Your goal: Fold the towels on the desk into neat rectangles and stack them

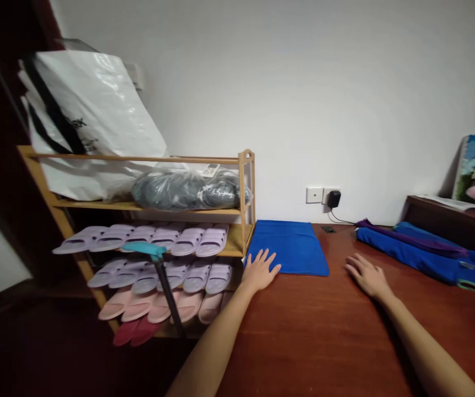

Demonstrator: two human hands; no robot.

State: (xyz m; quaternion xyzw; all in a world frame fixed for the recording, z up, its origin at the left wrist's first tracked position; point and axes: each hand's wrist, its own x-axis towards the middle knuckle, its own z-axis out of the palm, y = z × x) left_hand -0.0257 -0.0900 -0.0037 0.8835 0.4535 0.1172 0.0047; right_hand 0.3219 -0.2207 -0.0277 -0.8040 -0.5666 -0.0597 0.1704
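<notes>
A flat blue cloth piece [289, 245], roughly square, lies at the left back of the brown wooden table [315, 336]. My left hand [261, 271] rests on its front left corner, fingers spread and pointing away from me. To the right of the cloth, my right hand [367, 277] lies on the bare wood with its fingers stretched out, holding nothing. Beyond it, a long folded bundle of blue fabric [411, 256] with a purple strip [415, 240] and green edging reaches toward the table's right side.
Left of the table stands a wooden shoe rack [245, 220] with several purple slippers [187, 240] and pink slippers [158, 306]. A white bag [100, 105] sits on top. A black plug [334, 199] is in the wall socket. A raised dark shelf [431, 220] stands at the right.
</notes>
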